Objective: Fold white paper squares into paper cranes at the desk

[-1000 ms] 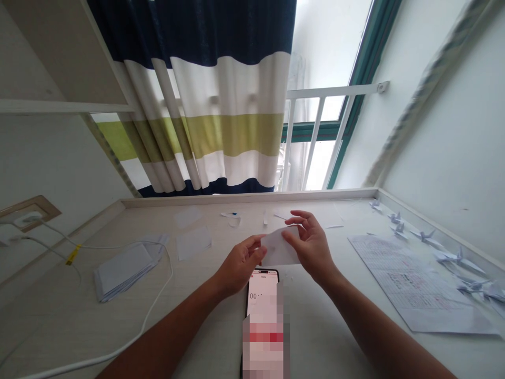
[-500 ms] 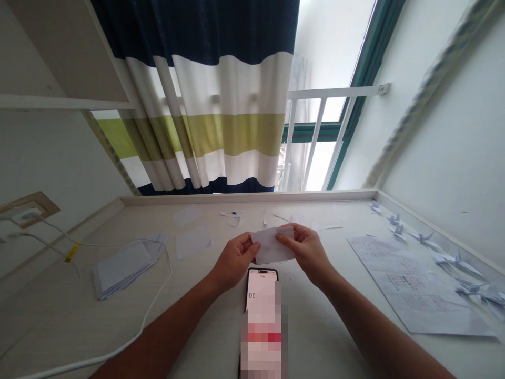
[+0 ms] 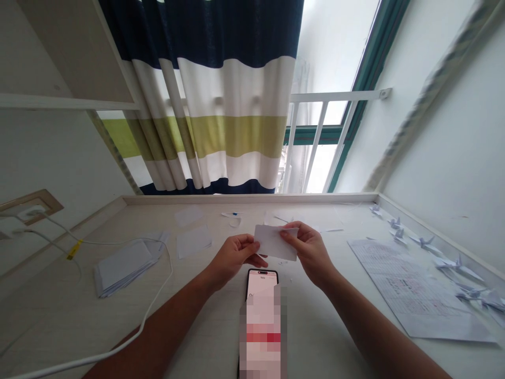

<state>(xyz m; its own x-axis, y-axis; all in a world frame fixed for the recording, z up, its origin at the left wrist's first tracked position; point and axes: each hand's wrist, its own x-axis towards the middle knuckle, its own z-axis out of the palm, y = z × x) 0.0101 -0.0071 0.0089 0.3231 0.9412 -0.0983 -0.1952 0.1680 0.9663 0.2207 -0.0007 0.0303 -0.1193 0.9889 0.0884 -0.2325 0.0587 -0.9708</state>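
A small white sheet of paper point(image 3: 274, 243) is held up above the desk, just beyond the phone point(image 3: 262, 284). My right hand point(image 3: 310, 247) pinches its right edge, thumb on the near face and fingers behind. At the lower left corner, the thumb and index finger of my left hand point(image 3: 239, 255) close on the paper, with the other fingers curled below it. The phone lies face up between my forearms, its screen partly blurred out.
On the left, a stack of white paper point(image 3: 124, 266) lies beside a white cable point(image 3: 169, 263). Loose sheets point(image 3: 193, 242) and paper scraps point(image 3: 234, 222) are scattered farther back. At right sit a printed sheet point(image 3: 410, 289) and several folded paper cranes point(image 3: 457, 267) along the desk's raised edge.
The paper has turned slightly and shifted a little right. My left hand's lower fingers have spread below its edge, while the right hand keeps its pinch.
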